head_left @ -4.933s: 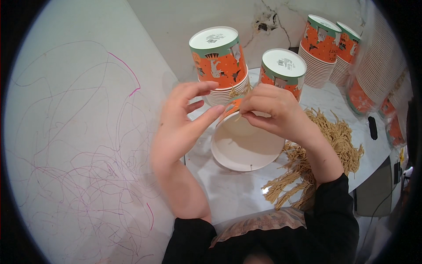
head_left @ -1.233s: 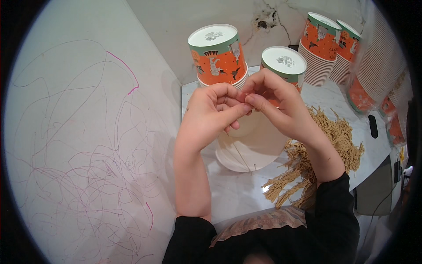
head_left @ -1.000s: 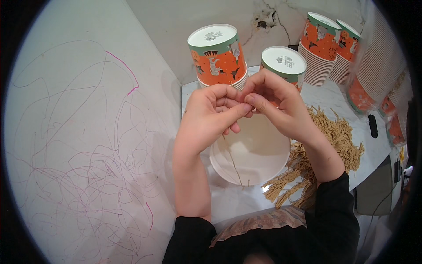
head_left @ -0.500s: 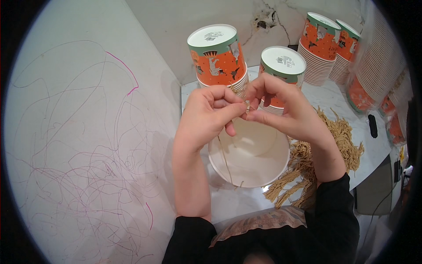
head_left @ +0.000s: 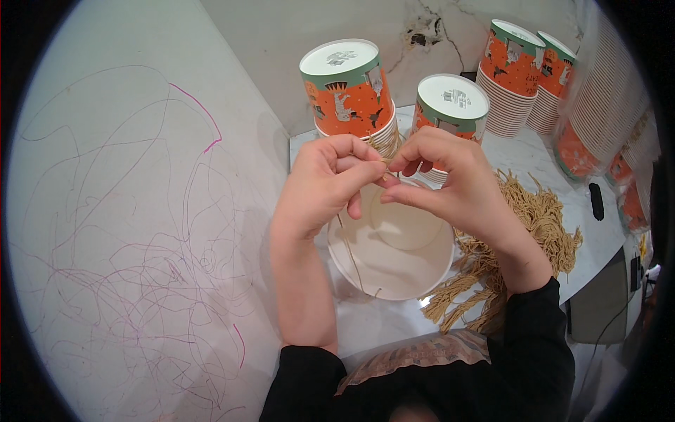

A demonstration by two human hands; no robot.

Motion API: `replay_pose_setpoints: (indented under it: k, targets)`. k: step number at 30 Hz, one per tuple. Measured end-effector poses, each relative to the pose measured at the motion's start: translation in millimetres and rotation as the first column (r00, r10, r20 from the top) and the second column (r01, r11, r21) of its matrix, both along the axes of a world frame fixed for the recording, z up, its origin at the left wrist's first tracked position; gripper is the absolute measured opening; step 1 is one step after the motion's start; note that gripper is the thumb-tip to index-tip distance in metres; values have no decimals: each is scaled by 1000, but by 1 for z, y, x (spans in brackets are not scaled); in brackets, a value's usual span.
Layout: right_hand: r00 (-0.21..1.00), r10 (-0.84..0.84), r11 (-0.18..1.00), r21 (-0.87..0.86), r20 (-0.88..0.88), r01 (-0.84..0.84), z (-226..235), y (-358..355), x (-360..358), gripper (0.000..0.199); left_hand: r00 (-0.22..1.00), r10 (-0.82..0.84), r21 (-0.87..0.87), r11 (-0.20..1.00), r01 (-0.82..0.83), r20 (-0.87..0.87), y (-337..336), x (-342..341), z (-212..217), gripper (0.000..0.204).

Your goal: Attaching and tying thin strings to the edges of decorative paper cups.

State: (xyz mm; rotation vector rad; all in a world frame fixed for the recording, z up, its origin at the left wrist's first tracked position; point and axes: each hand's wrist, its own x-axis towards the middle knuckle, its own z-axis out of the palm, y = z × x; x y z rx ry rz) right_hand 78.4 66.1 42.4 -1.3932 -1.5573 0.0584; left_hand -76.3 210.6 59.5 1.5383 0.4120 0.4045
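Observation:
A paper bucket (head_left: 415,273) with a white inside stands before me, its mouth toward me. Thin tan cord (head_left: 354,260) runs down its left inner side, with a short end poking out at the near rim. Over the far side of the bucket, my left hand (head_left: 309,184) pinches the cord between thumb and forefinger. Close against those fingertips, my right hand (head_left: 453,172) has its fingers bent round a short piece of the same cord. The fingers partly hide where the cord meets the far rim.
Upside-down stacks of orange and green buckets (head_left: 351,98) stand behind my hands, with a shorter stack (head_left: 453,105) beside them. A heap of tan cords (head_left: 538,218) lies right of the bucket. Bagged buckets (head_left: 598,105) stand far right. A scribbled white wall (head_left: 140,211) rises at left.
Both hands and the bucket have shifted slightly left. My right thumb has dropped a little away from its forefinger, and my right hand has turned slightly.

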Motion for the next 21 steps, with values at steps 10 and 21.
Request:
replay_pose_setpoints:
  k: [10, 21]
  targets:
    - [997, -63, 994, 83, -35, 65, -13, 6, -8, 13, 999, 42, 70, 997, -41, -8, -8, 2, 0, 10]
    - [996, -54, 994, 101, 69, 47, -12, 4, -6, 14, 996, 86, 186, 979, -86, 7, -4, 5, -8, 12]
